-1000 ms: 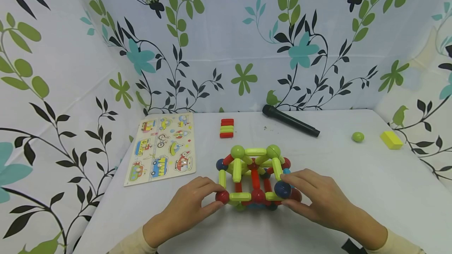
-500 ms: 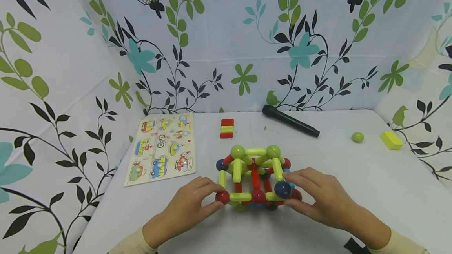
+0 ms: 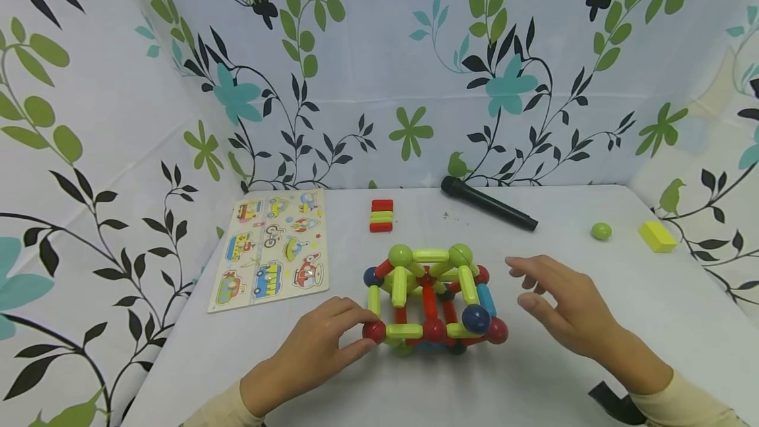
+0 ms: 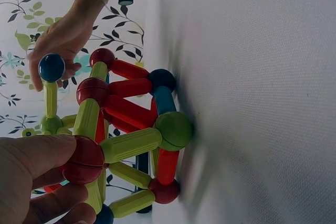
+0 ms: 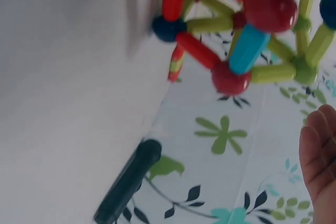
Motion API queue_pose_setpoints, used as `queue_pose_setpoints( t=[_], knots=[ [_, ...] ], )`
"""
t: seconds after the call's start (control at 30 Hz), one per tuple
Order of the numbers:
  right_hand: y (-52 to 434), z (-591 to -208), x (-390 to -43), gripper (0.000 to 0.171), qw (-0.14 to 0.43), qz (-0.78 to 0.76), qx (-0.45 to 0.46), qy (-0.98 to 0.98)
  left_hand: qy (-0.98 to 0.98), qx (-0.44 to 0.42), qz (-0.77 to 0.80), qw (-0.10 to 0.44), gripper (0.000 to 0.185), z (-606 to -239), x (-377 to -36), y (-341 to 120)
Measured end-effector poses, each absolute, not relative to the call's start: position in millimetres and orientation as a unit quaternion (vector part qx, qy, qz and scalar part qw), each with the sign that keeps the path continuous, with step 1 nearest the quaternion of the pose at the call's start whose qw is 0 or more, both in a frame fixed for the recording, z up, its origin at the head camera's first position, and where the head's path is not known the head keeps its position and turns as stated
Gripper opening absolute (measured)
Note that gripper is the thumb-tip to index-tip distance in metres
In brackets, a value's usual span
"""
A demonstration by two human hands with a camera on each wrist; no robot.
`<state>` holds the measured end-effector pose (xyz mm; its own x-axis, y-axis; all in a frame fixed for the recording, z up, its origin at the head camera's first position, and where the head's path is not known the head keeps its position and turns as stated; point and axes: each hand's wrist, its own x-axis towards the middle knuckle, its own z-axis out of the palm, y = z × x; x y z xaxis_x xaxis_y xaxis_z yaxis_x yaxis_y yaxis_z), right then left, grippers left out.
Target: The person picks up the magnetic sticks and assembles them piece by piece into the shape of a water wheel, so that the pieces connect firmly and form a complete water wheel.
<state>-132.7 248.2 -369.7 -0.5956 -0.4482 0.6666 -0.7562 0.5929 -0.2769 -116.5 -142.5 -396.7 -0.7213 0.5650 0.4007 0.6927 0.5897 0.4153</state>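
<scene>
Rod-and-ball structure [image 3: 429, 298] of green, red and blue pieces standing on the white counter [image 3: 593, 374] at lower centre of the head view. Left hand [image 3: 314, 348], at lower left of the structure, pinches a red ball [image 3: 374, 331] at the near left corner between thumb and fingers; the left wrist view shows the same red ball [image 4: 84, 158] held at lower left of the frame, with green rods running off it. Right hand [image 3: 563, 308], to the right of the structure and apart from it, has its fingers spread and loosely extended, holding nothing. A dark blue ball [image 3: 476, 318] and a red ball [image 3: 497, 330] form the near right corner. Behind the structure, toward the upper part of the counter: a picture puzzle board [image 3: 273, 249] at left, a small stack of red and green blocks [image 3: 381, 215], a black microphone [image 3: 489, 203], a loose green ball [image 3: 601, 230] and a yellow block [image 3: 656, 236] at far right.
</scene>
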Motion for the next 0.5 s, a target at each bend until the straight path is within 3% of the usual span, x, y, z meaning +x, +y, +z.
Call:
queue_pose_setpoints(
  t=[0.33, 0.5],
  knots=[
    [273, -376, -158, 0.031, 0.302, 0.275, 0.296, -0.863, -0.883, -0.357, -0.280, 0.118, 0.034, -397, -117, -143],
    [273, -379, -164, 0.043, 0.280, 0.276, 0.289, -0.873, -0.880, -0.362, -0.283, 0.120, 0.035, -397, -118, -143]
  ],
)
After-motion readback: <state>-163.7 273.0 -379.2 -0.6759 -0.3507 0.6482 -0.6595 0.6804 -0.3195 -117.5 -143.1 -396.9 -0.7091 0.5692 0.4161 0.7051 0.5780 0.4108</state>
